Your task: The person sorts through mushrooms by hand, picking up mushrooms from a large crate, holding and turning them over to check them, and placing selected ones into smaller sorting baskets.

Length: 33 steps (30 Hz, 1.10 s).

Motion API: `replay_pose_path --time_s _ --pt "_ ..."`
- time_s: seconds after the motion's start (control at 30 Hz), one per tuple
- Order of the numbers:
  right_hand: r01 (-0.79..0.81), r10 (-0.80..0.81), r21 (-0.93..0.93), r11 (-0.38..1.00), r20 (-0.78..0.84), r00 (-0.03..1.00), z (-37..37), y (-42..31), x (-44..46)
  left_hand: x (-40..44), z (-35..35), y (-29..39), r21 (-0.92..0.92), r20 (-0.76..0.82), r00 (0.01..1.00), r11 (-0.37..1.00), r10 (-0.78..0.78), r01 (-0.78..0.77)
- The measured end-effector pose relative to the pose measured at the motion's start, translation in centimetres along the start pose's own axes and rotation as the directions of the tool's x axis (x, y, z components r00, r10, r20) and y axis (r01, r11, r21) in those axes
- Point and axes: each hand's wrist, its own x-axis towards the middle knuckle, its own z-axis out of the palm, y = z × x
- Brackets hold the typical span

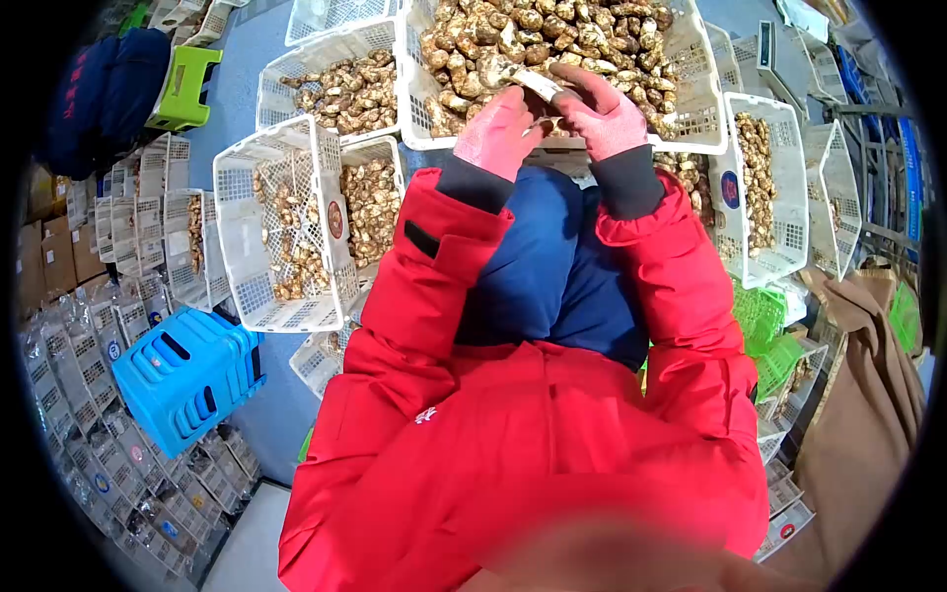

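Both my hands wear pink gloves and meet over the near edge of a large white crate (717,99) heaped with brown-and-white mushrooms (552,39). Between them is one long, pale-stemmed mushroom (536,82), tilted over the heap. My right hand (604,116) is closed, with thumb and fingers around its lower end. My left hand (496,133) is closed too, its fingertips against the stem from the other side. Part of the mushroom and some of my fingertips are hidden behind the gloves.
White crates of smaller mushrooms stand at left (229,222) and right (801,197). A blue plastic stool (182,370) and a green stool (185,87) are on the left. Brown cloth (858,395) hangs at right. Many stacked baskets line the lower left.
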Motion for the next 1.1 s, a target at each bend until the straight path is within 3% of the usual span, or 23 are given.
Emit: replay_pose_path --time_s 0.07,0.1,0.17,0.23,0.3,0.33,0.4,0.43,0.57,0.6,0.7,0.73,0.77,0.83,0.87,0.93,1.03,1.07,1.1 --pt "0.056 -0.091 -0.252 0.966 -0.132 0.987 0.9 -0.8 -0.3 -0.2 0.2 0.3 -0.163 0.019 1.000 0.987 0.022 -0.019" --pt "0.210 -0.252 -0.294 0.933 -0.114 0.961 1.2 -0.5 -0.4 -0.1 0.4 0.5 -0.325 0.007 1.000 0.945 -0.013 0.014" --pt "0.491 -0.524 -0.509 0.707 0.088 0.847 1.0 0.6 0.3 -0.1 0.7 1.3 -0.665 -0.019 0.996 0.745 -0.082 0.049" --pt "0.555 -0.534 -0.500 0.665 0.202 0.821 1.0 0.2 -0.2 0.3 0.5 2.6 -0.841 0.032 0.981 0.524 -0.193 0.131" --pt "0.511 -0.512 -0.477 0.715 0.140 0.847 0.8 -0.1 -0.4 -0.4 0.1 2.2 -0.834 -0.077 0.959 0.544 -0.274 0.089" --pt "0.380 -0.401 -0.420 0.824 0.040 0.915 0.6 -0.2 -0.6 -0.5 0.5 2.1 -0.802 -0.153 0.953 0.597 -0.261 0.035" --pt "0.246 -0.264 -0.240 0.939 -0.044 0.964 -0.2 0.6 -0.2 -0.9 0.2 2.5 -0.776 -0.138 0.961 0.629 -0.240 0.045" --pt "0.149 -0.155 -0.097 0.984 -0.056 0.986 -0.4 0.6 -0.1 -1.0 -0.1 2.7 -0.763 -0.131 0.965 0.645 -0.229 0.050" --pt "0.072 -0.073 0.081 0.994 0.014 0.997 -1.2 2.5 0.4 -1.3 0.2 4.2 -0.664 -0.154 0.970 0.746 -0.190 0.041" --pt "0.087 -0.086 -0.019 0.996 0.062 0.994 -1.5 2.1 0.4 -1.0 -0.2 3.2 -0.660 -0.177 0.956 0.749 -0.232 0.059" --pt "-0.034 -0.017 0.299 0.954 0.164 0.986 -1.6 1.2 0.9 -0.8 -0.2 4.2 -0.248 -0.201 0.946 0.947 -0.256 0.204" --pt "-0.039 -0.031 0.317 0.948 0.212 0.977 -1.5 1.9 1.6 -1.1 0.4 4.2 -0.290 -0.235 0.959 0.953 -0.156 0.084" --pt "-0.086 -0.008 0.403 0.911 0.226 0.974 -1.3 2.0 1.9 -0.9 0.6 4.7 -0.105 -0.203 0.971 0.989 -0.127 0.107" --pt "-0.127 0.028 0.484 0.866 0.207 0.978 -0.7 2.7 2.1 -1.0 2.0 5.4 0.021 -0.277 0.951 0.988 -0.141 0.152" --pt "-0.067 -0.034 0.457 0.887 0.209 0.977 -0.5 2.5 2.3 -1.0 2.2 5.1 -0.001 -0.276 0.948 0.986 -0.160 0.166" --pt "-0.130 -0.016 0.585 0.801 0.238 0.971 -0.5 2.4 2.3 -0.8 2.3 4.2 -0.042 -0.275 0.941 0.980 -0.198 0.194" --pt "-0.221 0.061 0.730 0.646 0.239 0.969 -1.3 4.2 2.9 -1.0 1.0 4.5 -0.303 -0.100 0.968 0.933 -0.232 0.192" --pt "-0.225 0.059 0.786 0.576 0.235 0.970 -1.2 4.2 2.9 -1.4 0.5 4.0 -0.407 -0.004 0.992 0.906 -0.125 0.113" --pt "-0.226 0.055 0.835 0.502 0.229 0.972 -1.2 4.2 3.0 -1.3 0.4 3.7 -0.448 -0.003 0.983 0.879 -0.185 0.164"
